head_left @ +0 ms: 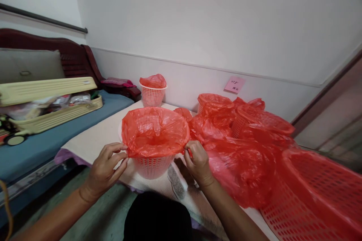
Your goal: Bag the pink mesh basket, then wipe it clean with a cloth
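A perforated plastic basket point(151, 167) stands upright in front of me on the pale table. A thin red plastic bag point(155, 124) lines its inside and folds outward over the rim. At the rim's near left, my left hand point(109, 163) touches the bag's edge, thumb and fingertips close together on the film. My right hand point(198, 160) pinches the bag's edge at the near right of the rim, its fingers curled. Below the right hand lies a grey and white fuzzy item point(177, 182), partly hidden.
Another lined basket point(152, 96) stands at the table's back. To the right are several red-bagged baskets, a heap of red bags point(243, 165) and a large basket point(299, 203). A pink note point(234, 84) is on the wall. An open yellow suitcase point(56, 115) rests on the bed at left.
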A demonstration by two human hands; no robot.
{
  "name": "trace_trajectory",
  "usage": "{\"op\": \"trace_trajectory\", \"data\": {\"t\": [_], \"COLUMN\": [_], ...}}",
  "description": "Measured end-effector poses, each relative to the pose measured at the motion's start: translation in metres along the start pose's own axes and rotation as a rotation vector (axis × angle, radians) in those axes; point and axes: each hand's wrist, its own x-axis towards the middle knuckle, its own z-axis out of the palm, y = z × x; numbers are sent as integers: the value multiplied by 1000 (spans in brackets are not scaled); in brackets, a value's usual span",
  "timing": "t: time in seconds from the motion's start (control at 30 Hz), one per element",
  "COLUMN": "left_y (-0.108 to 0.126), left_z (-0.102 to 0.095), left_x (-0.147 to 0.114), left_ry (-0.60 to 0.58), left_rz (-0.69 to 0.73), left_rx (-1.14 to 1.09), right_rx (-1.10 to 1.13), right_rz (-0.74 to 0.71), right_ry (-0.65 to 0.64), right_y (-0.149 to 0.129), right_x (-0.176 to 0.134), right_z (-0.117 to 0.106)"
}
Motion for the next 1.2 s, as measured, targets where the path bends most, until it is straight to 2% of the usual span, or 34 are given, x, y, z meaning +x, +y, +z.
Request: {"op": "trace_trajectory", "data": {"t": [0.17,0.27,0.43,0.5,0.57,0.67,0.77,0.83,0.93,1.07,1.2], "left_y": [-4,-2,6,8,9,10,12,13,7,-15,-35], "left_z": [4,5,2,0,0,0,-2,-5,-11,-17,-15], "left_x": [-5,-6,0,4,8,14,24,33,48,63,72], "left_ry": [-15,-14,32,49,55,70,98,114,84,-118,-223], "left_rz": [23,-49,-341,-512,-690,-911,-1060,-1102,-1084,-1018,-1077], "left_rx": [54,21,-157,-276,-396,-552,-634,-641,-567,-454,-347], "right_rx": [-17,-33,-23,3,27,49,33,7,-18,-29,-49], "right_rz": [-26,-13,56,93,107,37,-80,-127,-135,-106,-136], "right_ry": [-51,-94,-166,-110,9,98,-2,-126,-275,-281,-277], "right_y": [4,4,7,6,-1,-20,-44,-55,-62,-64,-67], "right_x": [-4,-7,-11,-10,-6,9,26,34,35,24,18], "right_z": [1,2,6,4,-2,-15,-20,-16,-5,5,5]}}
